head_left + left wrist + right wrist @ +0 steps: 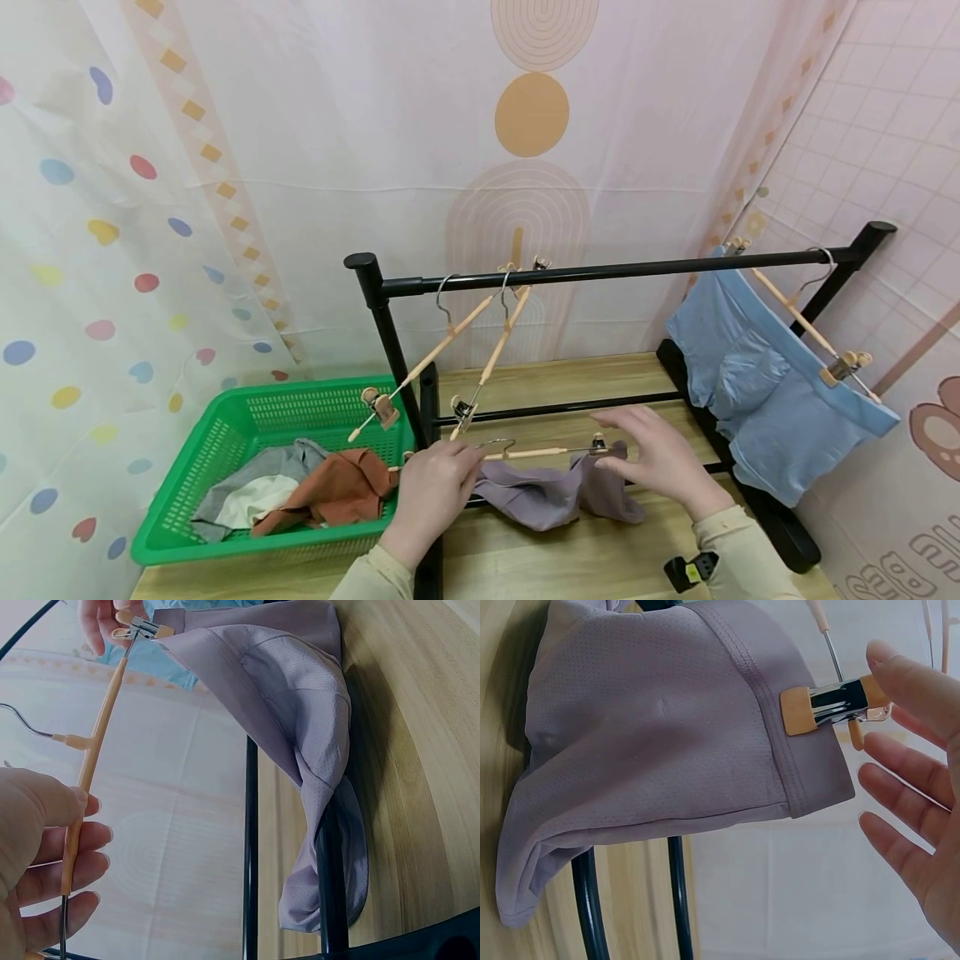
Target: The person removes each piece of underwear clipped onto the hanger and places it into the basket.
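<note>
My left hand (438, 492) grips a wooden clip hanger (93, 754) by its bar, thumb in front and fingers behind. From the clip (832, 703) at the hanger's right end hangs a pair of purple boxer briefs (536, 496), pinched at the waistband. The rest of the purple cloth sags over the rack's low bar towards the table. My right hand (660, 458) is beside that clip with thumb and fingers spread. Its thumb is close to the clip's handle; whether they touch I cannot tell. In the head view the left hand hides the hanger's other end.
Two bare clip hangers (450, 333) hang at the left of the black rack's top rail (600, 272). Light-blue boxer briefs (772, 375) hang clipped at its right end. On the left, a green basket (217, 425) holds grey, white and rust-brown cloth (345, 492).
</note>
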Available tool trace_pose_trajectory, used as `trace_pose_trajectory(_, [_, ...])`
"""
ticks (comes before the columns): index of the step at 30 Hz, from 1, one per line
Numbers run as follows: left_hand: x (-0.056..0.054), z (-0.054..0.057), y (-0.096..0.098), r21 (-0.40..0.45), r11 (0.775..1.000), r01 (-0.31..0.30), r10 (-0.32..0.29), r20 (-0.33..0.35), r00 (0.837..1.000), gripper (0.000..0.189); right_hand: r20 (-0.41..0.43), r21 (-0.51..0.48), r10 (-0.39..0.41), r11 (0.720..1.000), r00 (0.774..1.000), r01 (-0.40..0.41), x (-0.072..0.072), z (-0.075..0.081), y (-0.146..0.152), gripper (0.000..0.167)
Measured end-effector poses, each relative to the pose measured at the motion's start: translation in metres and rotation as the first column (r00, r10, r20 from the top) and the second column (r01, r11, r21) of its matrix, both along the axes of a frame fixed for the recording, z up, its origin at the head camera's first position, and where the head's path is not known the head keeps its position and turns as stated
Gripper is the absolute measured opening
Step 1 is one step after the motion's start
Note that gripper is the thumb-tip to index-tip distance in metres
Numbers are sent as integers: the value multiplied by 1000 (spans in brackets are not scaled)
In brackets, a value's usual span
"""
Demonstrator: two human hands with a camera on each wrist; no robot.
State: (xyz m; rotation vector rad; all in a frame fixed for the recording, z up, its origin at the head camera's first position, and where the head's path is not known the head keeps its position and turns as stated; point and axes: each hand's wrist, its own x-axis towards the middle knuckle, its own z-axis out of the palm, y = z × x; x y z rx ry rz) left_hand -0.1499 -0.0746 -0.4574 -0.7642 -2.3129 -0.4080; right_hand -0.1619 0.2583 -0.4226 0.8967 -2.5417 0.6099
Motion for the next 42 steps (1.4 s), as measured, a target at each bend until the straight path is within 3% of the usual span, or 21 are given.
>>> trace_pose_trajectory(23, [1, -3, -4, -15, 1000, 2, -2, 6, 1000, 18, -82, -58, 20, 998, 996, -25, -4, -12, -4, 38])
trace_pose_trajectory(32, [1, -3, -5, 0, 1000, 5, -5, 19, 1000, 19, -54, -78, -20, 997, 998, 16, 0, -14, -9, 31])
trace_pose_trajectory(42, [2, -3, -6, -1, 1000, 2, -2, 31, 1000, 17, -56, -105, -14, 994, 998, 8, 2, -18, -10, 30])
